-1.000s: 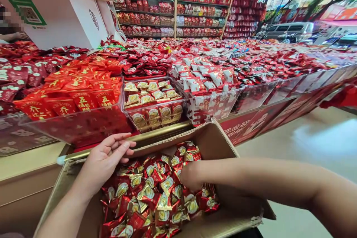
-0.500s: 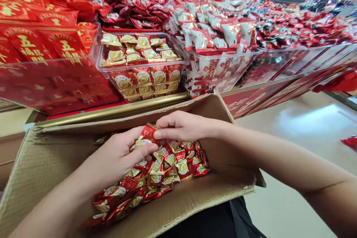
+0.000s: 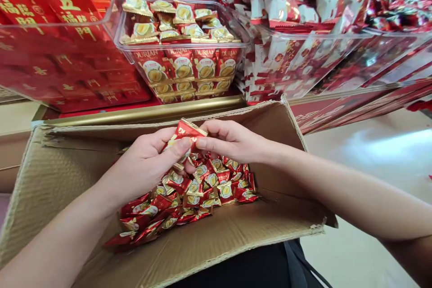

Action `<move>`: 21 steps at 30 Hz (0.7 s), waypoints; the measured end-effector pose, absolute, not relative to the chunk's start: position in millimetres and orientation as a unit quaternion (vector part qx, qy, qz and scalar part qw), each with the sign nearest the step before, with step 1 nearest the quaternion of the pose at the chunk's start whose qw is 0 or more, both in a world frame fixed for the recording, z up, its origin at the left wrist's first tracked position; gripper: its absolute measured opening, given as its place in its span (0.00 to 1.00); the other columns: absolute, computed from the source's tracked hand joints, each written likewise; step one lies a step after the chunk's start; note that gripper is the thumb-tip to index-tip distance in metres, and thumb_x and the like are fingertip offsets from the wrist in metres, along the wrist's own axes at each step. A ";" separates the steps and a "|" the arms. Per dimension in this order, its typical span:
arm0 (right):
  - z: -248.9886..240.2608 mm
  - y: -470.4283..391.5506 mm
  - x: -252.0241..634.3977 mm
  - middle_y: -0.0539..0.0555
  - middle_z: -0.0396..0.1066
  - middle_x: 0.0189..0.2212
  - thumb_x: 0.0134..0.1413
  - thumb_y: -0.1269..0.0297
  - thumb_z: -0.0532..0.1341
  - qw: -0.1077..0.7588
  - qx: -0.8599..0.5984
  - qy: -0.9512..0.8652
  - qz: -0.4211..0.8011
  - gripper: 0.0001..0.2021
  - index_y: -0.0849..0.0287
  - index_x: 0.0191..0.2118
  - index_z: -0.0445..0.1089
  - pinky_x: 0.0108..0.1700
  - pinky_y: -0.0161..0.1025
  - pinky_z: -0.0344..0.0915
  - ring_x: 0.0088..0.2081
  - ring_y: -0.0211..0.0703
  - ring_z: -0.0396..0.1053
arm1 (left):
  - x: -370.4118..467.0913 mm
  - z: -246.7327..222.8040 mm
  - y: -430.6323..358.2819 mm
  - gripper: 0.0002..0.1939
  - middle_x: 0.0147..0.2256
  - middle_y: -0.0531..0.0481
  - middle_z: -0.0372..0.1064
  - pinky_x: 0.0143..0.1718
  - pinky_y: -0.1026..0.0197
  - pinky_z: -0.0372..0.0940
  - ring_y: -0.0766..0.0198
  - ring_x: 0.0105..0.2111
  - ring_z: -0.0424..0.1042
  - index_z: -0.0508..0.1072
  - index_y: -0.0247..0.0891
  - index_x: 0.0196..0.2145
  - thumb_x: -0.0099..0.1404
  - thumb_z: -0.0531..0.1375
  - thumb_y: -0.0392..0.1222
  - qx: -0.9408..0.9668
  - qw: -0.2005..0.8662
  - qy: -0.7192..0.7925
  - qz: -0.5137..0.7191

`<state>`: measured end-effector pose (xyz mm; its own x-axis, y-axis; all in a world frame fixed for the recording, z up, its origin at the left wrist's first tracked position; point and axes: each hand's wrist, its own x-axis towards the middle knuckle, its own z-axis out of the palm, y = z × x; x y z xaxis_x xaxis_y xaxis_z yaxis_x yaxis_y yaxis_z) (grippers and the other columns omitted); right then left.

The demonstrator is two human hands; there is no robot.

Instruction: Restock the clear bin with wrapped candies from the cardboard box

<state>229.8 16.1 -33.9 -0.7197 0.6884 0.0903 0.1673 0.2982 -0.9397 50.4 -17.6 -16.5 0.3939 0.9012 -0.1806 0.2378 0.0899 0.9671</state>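
Over a cardboard box [image 3: 236,234], my left hand [image 3: 151,157] is closed on a red and gold candy packet [image 3: 187,131] printed with "DURIAN". My right hand [image 3: 236,140] pinches the same packet at its right edge between thumb and fingers. Beneath both hands, a heap of matching durian candy packets [image 3: 202,189] lies in the bottom of the box. Behind the box, a clear plastic bin [image 3: 184,47] holds rows of the same packets, stacked upright at the front with several lying on top.
Left of that bin stands another clear bin with large red packets [image 3: 64,54]. White and red packets [image 3: 280,58] fill the bin to the right. A gold shelf edge [image 3: 151,112] runs behind the box. Pale floor [image 3: 367,180] shows at the right.
The view has tilted down and closer to the bins. Both hands have lifted the packet slightly, and its printed face is turned more toward me.
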 end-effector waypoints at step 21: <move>-27.7 9.9 226.5 0.45 0.57 0.18 0.51 0.59 0.54 0.325 -0.308 -0.612 0.652 0.13 0.64 0.24 0.61 0.22 0.28 0.53 0.20 0.28 0.54 | 46.6 -2.1 -24.8 0.13 0.41 0.46 0.71 0.31 0.65 0.66 0.64 0.31 0.72 0.66 0.41 0.46 0.62 0.52 0.40 0.434 0.751 0.404 0.292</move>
